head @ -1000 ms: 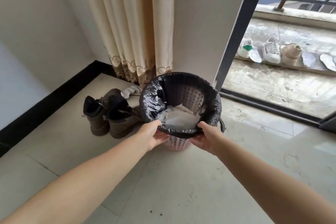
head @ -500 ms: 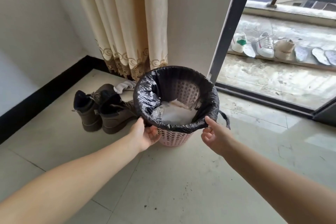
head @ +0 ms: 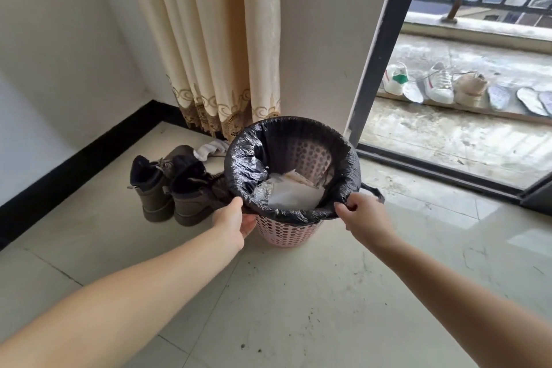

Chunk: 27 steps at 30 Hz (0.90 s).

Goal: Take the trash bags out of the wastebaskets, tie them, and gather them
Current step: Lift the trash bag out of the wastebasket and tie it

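- Head view, far left: a pair of brown lace-up ankle boots [head: 167, 185] stands on the pale floor tiles [head: 298, 308] just beside the basket, with a crumpled white sock [head: 212, 147] behind them under the hem of the cream embroidered curtain [head: 215, 39]. They crowd the basket's left side, so the bag probably has to come straight up.
- The left hand [head: 236, 218] is at the near-left rim, thumb on top of the folded plastic and fingers curled beneath it, pinching the overhang.
- The glossy black plastic trash bag [head: 248, 155] lines the round pink perforated plastic wastebasket [head: 286, 231], its mouth stretched over the rim; the fold is what holds it, so it likely must be peeled off first. White paper scraps and a bit of foil [head: 291, 191] lie low inside.
- The right hand [head: 366, 218] grips the near-right rim, fingers closed narrowly on the bag edge. A black loop of the bag [head: 373, 190] sticks out just past it, handy for tying later.
- Far right, the dark sliding door frame [head: 379, 48] opens to a balcony with white sneakers [head: 418, 82].
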Tool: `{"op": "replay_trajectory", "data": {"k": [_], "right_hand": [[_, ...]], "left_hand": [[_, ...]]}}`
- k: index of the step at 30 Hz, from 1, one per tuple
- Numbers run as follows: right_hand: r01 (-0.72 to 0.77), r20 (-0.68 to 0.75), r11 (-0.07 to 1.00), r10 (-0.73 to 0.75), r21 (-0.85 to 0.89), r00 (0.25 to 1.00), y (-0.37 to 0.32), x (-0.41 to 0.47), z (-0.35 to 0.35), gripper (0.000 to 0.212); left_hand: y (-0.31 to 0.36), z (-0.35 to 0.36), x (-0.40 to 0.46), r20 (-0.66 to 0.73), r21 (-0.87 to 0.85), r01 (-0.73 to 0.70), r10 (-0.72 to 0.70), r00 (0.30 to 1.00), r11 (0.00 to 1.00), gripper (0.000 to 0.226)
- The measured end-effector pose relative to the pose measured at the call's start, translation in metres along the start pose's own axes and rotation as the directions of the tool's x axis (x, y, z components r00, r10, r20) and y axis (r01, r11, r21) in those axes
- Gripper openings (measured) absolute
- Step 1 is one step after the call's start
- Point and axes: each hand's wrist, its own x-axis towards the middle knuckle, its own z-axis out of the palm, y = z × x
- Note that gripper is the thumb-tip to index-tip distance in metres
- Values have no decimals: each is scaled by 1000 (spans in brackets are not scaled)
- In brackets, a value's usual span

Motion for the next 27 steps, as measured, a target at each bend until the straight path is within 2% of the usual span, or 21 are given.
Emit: {"op": "replay_trajectory", "data": {"k": [2, 3, 5, 6, 7, 8, 12, 14, 15, 17, 19, 20, 21, 23, 24, 27], "right_hand": [[142, -93, 990, -143, -20, 985, -9, -3, 2, 32], [185, -124, 983, -184, -2, 975, -12, -2, 2, 29], [214, -163, 976, -204, 47, 965, -15, 1, 1, 20], [208, -168, 976, -195, 67, 966, -15, 3, -1, 17], [196, -176, 976, -178, 91, 968, -15, 6, -3, 15], [184, -191, 975, -159, 121, 969, -16, 8, -6, 16], [228, -277, 943, -159, 241, 948, -27, 13, -23, 26], [245, -239, 901, -165, 359, 957, -38, 12, -28, 18], [248, -184, 869, -185, 429, 965, -45, 10, -28, 16], [209, 9, 817, -253, 537, 967, -59, 3, -26, 13], [161, 234, 853, -310, 497, 921, -67, -6, -21, 27], [185, 287, 886, -326, 426, 901, -68, -9, -18, 39], [229, 279, 915, -327, 331, 903, -64, -8, -13, 47], [275, 166, 933, -317, 231, 934, -56, -1, -5, 51], [254, 112, 934, -289, 251, 951, -52, 4, -3, 51], [76, 57, 913, -108, 401, 993, -46, 19, 1, 53]], "left_hand": [[3, 1, -8, -81, 97, -207, 215, 973, 974, 15], [5, 0, -12, -67, 199, -338, 357, 932, 920, 14], [13, -4, -25, 62, 404, -586, 619, 783, 702, 19], [17, -7, -31, 147, 467, -672, 699, 700, 575, 24], [22, -8, -34, 211, 490, -723, 739, 640, 487, 26], [28, -8, -39, 247, 483, -757, 761, 600, 439, 26], [44, 8, -60, 326, 362, -821, 765, 555, 441, 34], [46, 21, -69, 434, 268, -820, 697, 571, 506, 34], [46, 29, -72, 494, 217, -791, 635, 594, 572, 30], [42, 43, -80, 602, 112, -679, 494, 627, 725, 24], [40, 52, -86, 651, 72, -553, 381, 657, 830, 18], [41, 54, -87, 653, 84, -519, 347, 673, 850, 19], [44, 54, -85, 660, 84, -484, 315, 682, 871, 22], [51, 51, -75, 651, 69, -389, 255, 715, 918, 23], [56, 47, -67, 604, 81, -346, 230, 763, 935, 24], [57, 36, -35, 332, 104, -158, 116, 936, 982, 26]]}}
